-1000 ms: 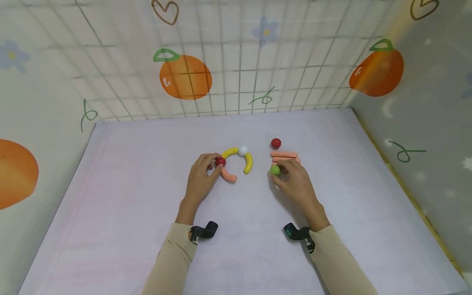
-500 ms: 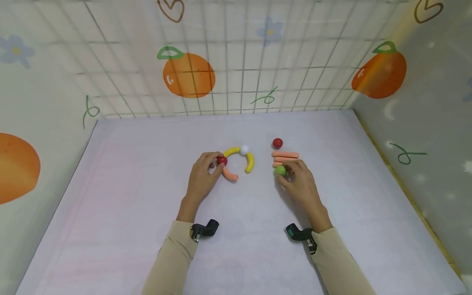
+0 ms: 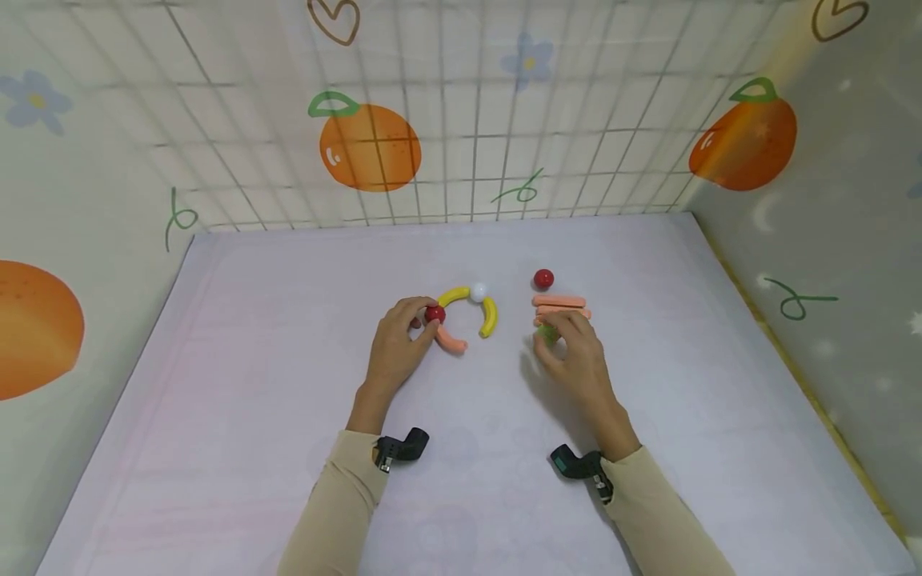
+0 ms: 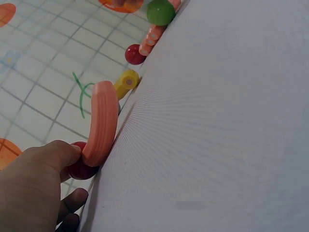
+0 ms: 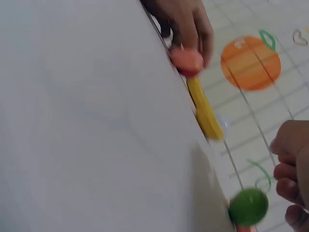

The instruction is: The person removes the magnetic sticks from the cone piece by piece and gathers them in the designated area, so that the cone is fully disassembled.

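My left hand (image 3: pixel 396 340) pinches a red ball (image 3: pixel 435 314) between thumb and fingers, on the table. Touching that ball is a curved pink piece (image 4: pixel 102 123). Two curved yellow pieces (image 3: pixel 490 318) with a white ball (image 3: pixel 479 293) between them carry on from it in an open ring. My right hand (image 3: pixel 579 360) hovers with loosely bent fingers over a green ball (image 5: pixel 248 207). In the right wrist view a gap shows between that ball and the fingers. The hand partly hides the ball in the head view.
Several straight pink sticks (image 3: pixel 559 302) lie side by side just beyond the right hand. Another red ball (image 3: pixel 543 278) rests behind them. A patterned curtain (image 3: pixel 461 176) rises along the table's back edge.
The green ball, earlier between my right fingers, has shifted slightly right and been let go beside the pink sticks. My right hand has lifted off and moved slightly left. My left hand stays put.
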Tool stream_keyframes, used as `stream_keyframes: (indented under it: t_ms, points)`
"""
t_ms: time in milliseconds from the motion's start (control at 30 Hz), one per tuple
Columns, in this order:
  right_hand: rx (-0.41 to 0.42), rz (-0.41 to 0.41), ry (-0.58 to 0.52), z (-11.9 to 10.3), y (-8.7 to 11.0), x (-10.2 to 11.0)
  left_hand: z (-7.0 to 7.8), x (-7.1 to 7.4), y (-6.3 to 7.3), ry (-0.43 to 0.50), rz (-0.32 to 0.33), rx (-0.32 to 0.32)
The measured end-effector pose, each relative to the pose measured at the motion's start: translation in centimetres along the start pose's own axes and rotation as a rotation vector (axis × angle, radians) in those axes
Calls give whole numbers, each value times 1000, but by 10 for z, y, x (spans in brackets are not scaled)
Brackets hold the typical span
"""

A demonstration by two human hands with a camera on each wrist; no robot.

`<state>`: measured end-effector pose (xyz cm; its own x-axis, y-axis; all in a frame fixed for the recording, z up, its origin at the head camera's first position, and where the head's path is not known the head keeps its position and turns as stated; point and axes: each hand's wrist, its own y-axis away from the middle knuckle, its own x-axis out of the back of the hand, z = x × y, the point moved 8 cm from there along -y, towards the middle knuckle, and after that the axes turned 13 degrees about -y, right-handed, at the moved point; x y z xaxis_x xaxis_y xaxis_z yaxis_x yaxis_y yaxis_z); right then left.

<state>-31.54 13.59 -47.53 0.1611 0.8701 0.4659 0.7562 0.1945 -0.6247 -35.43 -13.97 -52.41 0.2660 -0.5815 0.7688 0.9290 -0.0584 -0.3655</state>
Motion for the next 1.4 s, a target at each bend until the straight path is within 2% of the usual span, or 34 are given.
stream_keyframes:
  t_ms: [133,300,467,567,733,867,967,1067,1200,1400]
  points:
    - [54,-98,-38,-14,1,-24,2,3,1,17,9,2]
    - [73,-194,-77,-26,-2,-51,6,3,2,17,10,-33]
    - [75,-293,-20,-26,-7,-77,5,2,3,3,24,-47]
    - [63,-321,20,-22,-10,-86,6,-1,3,2,16,-44]
    - [26,-297,44,-12,-8,-88,9,-3,3,8,-11,-49]
    - [23,-275,-23,-10,-7,-89,6,1,2,77,-29,-69]
    - [42,-293,-60,-14,-6,-92,1,4,2,117,-37,-77]
    - [52,-343,-57,-19,-6,-93,-1,5,2,110,-32,-69]
    - [37,-372,-49,-25,-6,-85,0,3,1,100,-27,-71]
    - [20,-327,-67,-31,-3,-64,1,2,1,109,-32,-59]
